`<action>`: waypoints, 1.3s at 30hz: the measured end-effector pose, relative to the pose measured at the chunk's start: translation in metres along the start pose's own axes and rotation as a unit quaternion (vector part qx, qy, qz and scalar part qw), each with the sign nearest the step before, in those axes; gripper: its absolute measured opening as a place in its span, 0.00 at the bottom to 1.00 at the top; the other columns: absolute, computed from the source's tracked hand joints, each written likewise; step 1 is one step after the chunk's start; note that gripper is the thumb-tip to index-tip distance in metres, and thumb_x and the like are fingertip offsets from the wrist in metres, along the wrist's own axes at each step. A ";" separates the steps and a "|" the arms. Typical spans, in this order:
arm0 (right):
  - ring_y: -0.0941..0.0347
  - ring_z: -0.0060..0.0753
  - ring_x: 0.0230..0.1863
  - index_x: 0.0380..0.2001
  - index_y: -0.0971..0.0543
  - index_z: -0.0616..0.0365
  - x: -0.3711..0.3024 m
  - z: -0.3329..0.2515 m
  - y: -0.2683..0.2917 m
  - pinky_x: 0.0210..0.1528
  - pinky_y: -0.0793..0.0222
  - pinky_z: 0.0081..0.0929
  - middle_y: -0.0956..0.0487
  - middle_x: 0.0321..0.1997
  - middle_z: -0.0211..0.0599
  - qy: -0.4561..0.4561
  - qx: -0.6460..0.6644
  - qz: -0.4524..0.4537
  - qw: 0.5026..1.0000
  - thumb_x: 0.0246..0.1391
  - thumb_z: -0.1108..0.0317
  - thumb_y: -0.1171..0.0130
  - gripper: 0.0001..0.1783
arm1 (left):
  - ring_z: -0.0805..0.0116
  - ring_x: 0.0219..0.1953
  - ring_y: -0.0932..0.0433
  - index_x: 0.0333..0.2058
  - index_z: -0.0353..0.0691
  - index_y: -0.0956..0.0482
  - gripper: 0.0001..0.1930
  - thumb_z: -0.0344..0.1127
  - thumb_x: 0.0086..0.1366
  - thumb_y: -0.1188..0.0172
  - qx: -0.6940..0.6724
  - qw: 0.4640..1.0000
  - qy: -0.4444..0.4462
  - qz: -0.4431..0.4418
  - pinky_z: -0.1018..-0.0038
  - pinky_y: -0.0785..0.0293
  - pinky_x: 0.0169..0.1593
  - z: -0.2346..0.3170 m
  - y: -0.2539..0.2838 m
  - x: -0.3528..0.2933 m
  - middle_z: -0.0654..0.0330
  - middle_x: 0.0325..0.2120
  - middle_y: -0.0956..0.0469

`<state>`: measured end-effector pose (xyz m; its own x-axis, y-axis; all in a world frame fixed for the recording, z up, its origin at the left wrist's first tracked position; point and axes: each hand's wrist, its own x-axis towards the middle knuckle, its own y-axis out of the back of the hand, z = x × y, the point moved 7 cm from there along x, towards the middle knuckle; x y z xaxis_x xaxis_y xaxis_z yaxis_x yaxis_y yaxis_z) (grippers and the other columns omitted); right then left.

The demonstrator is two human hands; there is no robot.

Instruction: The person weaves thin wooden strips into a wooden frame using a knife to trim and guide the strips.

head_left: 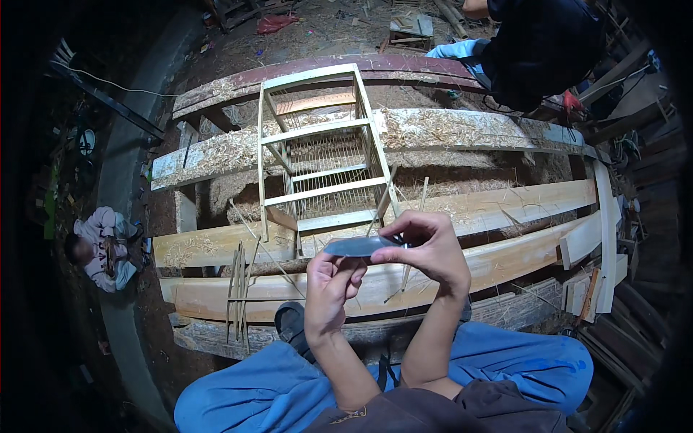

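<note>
My right hand pinches a blade; left hand curls, hold unclear. Beside the joined barred frame, strips seem unused.

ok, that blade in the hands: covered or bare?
Bare. The grey metal blade shows between left hand and right hand, with no cover over its visible part.

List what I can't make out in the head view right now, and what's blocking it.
Head view, hidden: most of the handle of the grey blade, covered by the right hand.
Head view, hidden: whether the left hand pinches anything; the blade and curled fingers block it.
Head view, hidden: the slatted wooden frame's near right foot, behind the right hand.
Head view, cut off: the co-worker's head, by the top edge.
</note>
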<state>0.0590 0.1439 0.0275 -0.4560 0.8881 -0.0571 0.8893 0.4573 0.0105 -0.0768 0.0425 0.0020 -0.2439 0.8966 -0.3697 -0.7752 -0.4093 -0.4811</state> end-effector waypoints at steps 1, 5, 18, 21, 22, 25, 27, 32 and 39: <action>0.33 0.09 0.21 0.32 0.18 0.61 0.002 0.000 0.006 0.22 0.42 0.12 0.20 0.25 0.25 0.012 0.003 0.067 0.998 0.45 0.69 0.26 0.12 | 0.87 0.19 0.40 0.43 0.35 0.24 0.09 0.32 0.67 0.42 0.005 1.000 0.005 0.005 0.88 0.51 0.18 0.003 -0.001 0.000 0.68 0.20 0.32; 0.33 0.11 0.21 0.32 0.19 0.60 -0.002 0.009 0.074 0.23 0.42 0.12 0.22 0.23 0.25 0.013 -0.153 0.338 0.929 0.47 0.64 0.27 0.13 | 0.86 0.18 0.40 0.44 0.35 0.23 0.11 0.34 0.68 0.42 0.007 1.000 0.012 -0.024 0.87 0.52 0.19 -0.003 -0.003 0.001 0.67 0.20 0.30; 0.27 0.15 0.30 0.45 0.22 0.61 0.003 -0.006 0.008 0.28 0.33 0.15 0.21 0.34 0.30 0.026 0.011 0.162 0.986 0.47 0.68 0.27 0.22 | 0.80 0.30 0.29 0.46 0.32 0.21 0.12 0.32 0.68 0.43 0.209 0.969 -0.103 0.083 0.81 0.31 0.36 0.012 -0.004 0.012 0.64 0.28 0.23; 0.25 0.17 0.31 0.48 0.25 0.62 0.002 -0.002 0.008 0.30 0.30 0.16 0.22 0.36 0.31 0.011 -0.008 0.138 0.990 0.48 0.71 0.29 0.24 | 0.76 0.34 0.27 0.43 0.36 0.18 0.10 0.31 0.66 0.41 0.240 0.960 -0.097 0.106 0.80 0.32 0.41 0.014 -0.003 0.009 0.63 0.29 0.21; 0.25 0.18 0.32 0.48 0.24 0.62 0.002 0.001 0.012 0.30 0.30 0.16 0.22 0.36 0.31 0.010 0.003 0.149 0.989 0.49 0.72 0.30 0.23 | 0.73 0.35 0.26 0.42 0.37 0.17 0.09 0.31 0.65 0.40 0.324 0.931 -0.131 0.104 0.77 0.33 0.44 0.023 -0.008 0.006 0.63 0.30 0.21; 0.25 0.17 0.35 0.47 0.24 0.64 0.001 0.006 0.018 0.33 0.30 0.15 0.22 0.37 0.30 0.026 0.049 0.179 0.982 0.50 0.74 0.32 0.20 | 0.65 0.43 0.26 0.39 0.42 0.15 0.08 0.31 0.62 0.39 0.490 0.840 -0.205 0.109 0.69 0.40 0.55 0.040 -0.019 0.000 0.62 0.36 0.20; 0.26 0.17 0.37 0.45 0.24 0.64 0.002 -0.003 0.018 0.34 0.30 0.14 0.22 0.37 0.30 0.063 0.102 0.193 0.974 0.52 0.74 0.33 0.18 | 0.58 0.52 0.28 0.38 0.45 0.14 0.07 0.32 0.61 0.38 0.505 0.822 -0.226 0.133 0.64 0.48 0.61 0.043 -0.020 -0.002 0.61 0.42 0.20; 0.30 0.12 0.33 0.37 0.21 0.62 -0.004 0.010 0.032 0.31 0.37 0.12 0.23 0.34 0.26 -0.014 0.147 0.217 0.965 0.55 0.73 0.35 0.08 | 0.55 0.69 0.48 0.35 0.49 0.15 0.05 0.34 0.62 0.39 0.572 0.767 -0.248 0.151 0.53 0.63 0.68 0.043 -0.027 -0.003 0.58 0.58 0.32; 0.29 0.12 0.35 0.35 0.21 0.61 -0.011 0.036 0.024 0.39 0.33 0.15 0.22 0.32 0.23 -0.126 0.076 -0.004 0.989 0.55 0.74 0.37 0.06 | 0.44 0.72 0.65 0.35 0.48 0.18 0.03 0.32 0.63 0.38 0.519 0.740 -0.309 0.297 0.47 0.64 0.69 0.051 -0.019 -0.012 0.50 0.70 0.61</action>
<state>0.0863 0.1434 -0.0076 -0.4572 0.8357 -0.3042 0.8892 0.4352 -0.1409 -0.0888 0.0482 0.0558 -0.6914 0.6486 0.3182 -0.3762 -0.6992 0.6080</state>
